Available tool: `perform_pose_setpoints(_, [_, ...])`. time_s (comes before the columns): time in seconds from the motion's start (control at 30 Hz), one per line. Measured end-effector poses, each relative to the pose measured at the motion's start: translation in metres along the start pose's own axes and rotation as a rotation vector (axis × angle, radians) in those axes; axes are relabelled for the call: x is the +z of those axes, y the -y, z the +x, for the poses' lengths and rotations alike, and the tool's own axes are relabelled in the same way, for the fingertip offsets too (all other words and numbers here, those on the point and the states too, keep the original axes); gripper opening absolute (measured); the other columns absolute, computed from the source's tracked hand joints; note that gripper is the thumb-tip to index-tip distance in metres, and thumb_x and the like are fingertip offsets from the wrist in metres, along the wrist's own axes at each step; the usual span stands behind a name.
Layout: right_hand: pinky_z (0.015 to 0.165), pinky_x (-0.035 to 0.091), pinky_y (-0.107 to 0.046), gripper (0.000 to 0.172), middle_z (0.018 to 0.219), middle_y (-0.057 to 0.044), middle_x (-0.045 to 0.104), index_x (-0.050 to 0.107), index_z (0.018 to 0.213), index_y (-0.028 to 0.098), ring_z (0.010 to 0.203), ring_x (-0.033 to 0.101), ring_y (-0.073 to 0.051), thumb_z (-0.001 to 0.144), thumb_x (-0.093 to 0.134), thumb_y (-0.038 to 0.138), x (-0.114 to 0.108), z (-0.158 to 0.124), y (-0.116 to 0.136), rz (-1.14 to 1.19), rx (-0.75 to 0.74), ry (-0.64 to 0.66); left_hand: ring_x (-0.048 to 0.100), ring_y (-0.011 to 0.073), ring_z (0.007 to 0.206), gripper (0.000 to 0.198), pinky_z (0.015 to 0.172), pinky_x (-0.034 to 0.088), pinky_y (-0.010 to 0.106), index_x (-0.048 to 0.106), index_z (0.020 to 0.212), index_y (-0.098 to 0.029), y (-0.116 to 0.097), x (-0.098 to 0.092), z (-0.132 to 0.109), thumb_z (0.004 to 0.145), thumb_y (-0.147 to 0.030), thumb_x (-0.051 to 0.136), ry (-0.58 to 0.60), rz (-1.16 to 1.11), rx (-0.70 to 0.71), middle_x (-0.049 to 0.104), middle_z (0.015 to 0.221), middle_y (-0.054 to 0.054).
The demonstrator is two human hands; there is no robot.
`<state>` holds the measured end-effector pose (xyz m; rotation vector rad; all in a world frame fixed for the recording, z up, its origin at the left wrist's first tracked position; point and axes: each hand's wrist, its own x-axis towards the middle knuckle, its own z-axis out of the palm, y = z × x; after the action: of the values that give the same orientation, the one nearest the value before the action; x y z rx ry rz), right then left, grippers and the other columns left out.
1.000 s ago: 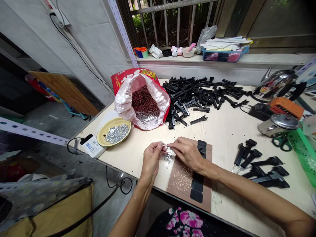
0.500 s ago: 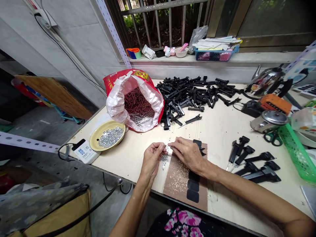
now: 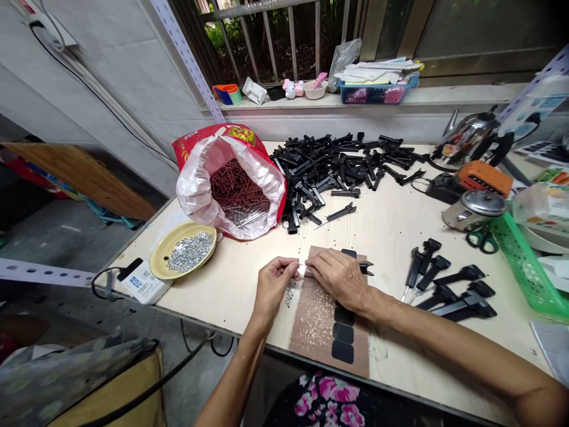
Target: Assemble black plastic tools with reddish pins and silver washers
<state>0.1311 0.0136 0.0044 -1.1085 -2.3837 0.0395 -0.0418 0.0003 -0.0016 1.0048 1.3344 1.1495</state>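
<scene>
My left hand (image 3: 274,287) pinches a thin metal rod (image 3: 302,265) between thumb and fingertips, its length bridging the small gap to my right fingers. Curled over a black plastic part, my right hand (image 3: 340,277) hides most of it; the forked end (image 3: 366,268) sticks out to the right. Both hands work above the left edge of a brown board (image 3: 306,341), which is strewn with pale crumbs and carries a row of black pads (image 3: 342,351). Small silvery metal pieces (image 3: 290,295) lie on the table just by my left fingers.
A red sack (image 3: 278,178) of thin rods stands behind, beside a heap of black plastic parts (image 3: 338,160). At left are a yellow plate (image 3: 156,261) of silvery pieces and a white box (image 3: 144,283). Rightward lie several black parts (image 3: 466,302), scissors (image 3: 482,242) and a green basket (image 3: 524,279).
The forked end of the black part now shows farther out past my right hand. A thin rod has become visible between my hands. The whole view has shifted slightly.
</scene>
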Motion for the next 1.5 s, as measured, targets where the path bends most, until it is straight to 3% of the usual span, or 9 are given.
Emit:
perform_pose_setpoints(0.27, [0.063, 0.040, -0.024, 0.016, 0.088, -0.005, 0.057, 0.055, 0.098, 0.016, 0.073, 0.053, -0.014, 0.095, 0.041, 0.023, 0.001, -0.002, -0.004, 0.262, 0.115, 0.114, 0.057, 0.0105, 0.058, 0.023, 0.059, 0.045, 0.022, 0.066, 0.081, -0.013, 0.004, 0.002, 0.003, 0.070, -0.033, 0.071, 0.007, -0.039, -0.023, 0.062, 0.063, 0.000])
perform_pose_setpoints(0.47, [0.061, 0.037, -0.025, 0.019, 0.080, -0.004, 0.052, 0.060, 0.093, 0.017, 0.071, 0.049, -0.015, 0.094, 0.040, 0.019, 0.000, -0.005, -0.007, 0.088, 0.087, 0.120, 0.057, 0.0102, 0.056, 0.024, 0.057, 0.045, 0.022, 0.065, 0.080, -0.012, 0.005, 0.004, 0.002, 0.070, -0.033, 0.072, 0.047, -0.076, -0.046, 0.062, 0.061, 0.000])
perform_pose_setpoints(0.6, [0.061, 0.038, -0.023, 0.020, 0.079, -0.003, 0.054, 0.060, 0.091, 0.017, 0.068, 0.049, -0.012, 0.095, 0.042, 0.024, 0.002, -0.006, -0.009, 0.324, 0.153, 0.171, 0.056, 0.0094, 0.055, 0.023, 0.057, 0.045, 0.021, 0.065, 0.078, -0.012, 0.003, 0.004, 0.002, 0.070, -0.032, 0.072, 0.057, -0.094, -0.057, 0.061, 0.060, 0.000])
perform_pose_setpoints(0.67, [0.063, 0.039, -0.023, 0.019, 0.079, -0.003, 0.055, 0.060, 0.092, 0.017, 0.071, 0.051, -0.013, 0.095, 0.043, 0.023, 0.003, -0.006, -0.008, 0.369, 0.152, 0.156, 0.055, 0.0088, 0.053, 0.024, 0.055, 0.044, 0.020, 0.064, 0.077, -0.011, 0.003, 0.004, 0.003, 0.068, -0.032, 0.073, 0.063, -0.125, -0.090, 0.061, 0.059, 0.000])
perform_pose_setpoints(0.8, [0.065, 0.039, -0.025, 0.019, 0.082, -0.005, 0.058, 0.062, 0.093, 0.017, 0.074, 0.053, -0.015, 0.094, 0.043, 0.019, 0.005, -0.008, -0.005, 0.188, 0.144, 0.061, 0.053, 0.0073, 0.051, 0.027, 0.054, 0.044, 0.020, 0.064, 0.078, -0.011, 0.003, 0.007, 0.004, 0.065, -0.032, 0.076, 0.056, -0.202, -0.157, 0.058, 0.058, -0.002])
perform_pose_setpoints(1.0, [0.062, 0.039, -0.022, 0.017, 0.084, -0.001, 0.060, 0.059, 0.089, 0.018, 0.075, 0.055, -0.012, 0.094, 0.045, 0.026, 0.000, -0.010, -0.009, 0.410, 0.252, 0.108, 0.054, 0.0076, 0.057, 0.024, 0.055, 0.044, 0.019, 0.065, 0.082, -0.012, 0.003, 0.016, 0.001, 0.072, -0.033, 0.070, 0.018, -0.097, -0.016, 0.059, 0.064, -0.001])
perform_pose_setpoints(1.1, [0.063, 0.036, -0.025, 0.016, 0.085, -0.003, 0.060, 0.060, 0.088, 0.018, 0.075, 0.053, -0.014, 0.093, 0.046, 0.022, 0.000, -0.010, -0.009, 0.197, 0.195, 0.002, 0.053, 0.0073, 0.055, 0.027, 0.054, 0.044, 0.019, 0.065, 0.082, -0.012, 0.001, 0.020, 0.003, 0.068, -0.033, 0.073, 0.024, -0.154, -0.067, 0.059, 0.063, -0.001])
perform_pose_setpoints(1.27, [0.063, 0.030, -0.032, 0.020, 0.076, -0.002, 0.061, 0.062, 0.085, 0.018, 0.072, 0.047, -0.017, 0.093, 0.044, 0.016, 0.001, -0.010, -0.008, -0.208, -0.069, -0.181, 0.051, 0.0053, 0.052, 0.032, 0.053, 0.045, 0.017, 0.064, 0.078, -0.010, 0.003, 0.024, 0.008, 0.060, -0.030, 0.080, 0.038, -0.369, -0.227, 0.058, 0.061, -0.001])
perform_pose_setpoints(1.5, [0.063, 0.031, -0.030, 0.019, 0.079, -0.002, 0.059, 0.061, 0.087, 0.018, 0.074, 0.047, -0.016, 0.094, 0.043, 0.017, 0.002, -0.009, -0.011, -0.182, -0.003, -0.110, 0.052, 0.0048, 0.053, 0.033, 0.053, 0.046, 0.016, 0.064, 0.079, -0.009, 0.006, 0.024, 0.011, 0.059, -0.029, 0.082, 0.037, -0.417, -0.261, 0.060, 0.064, 0.000])
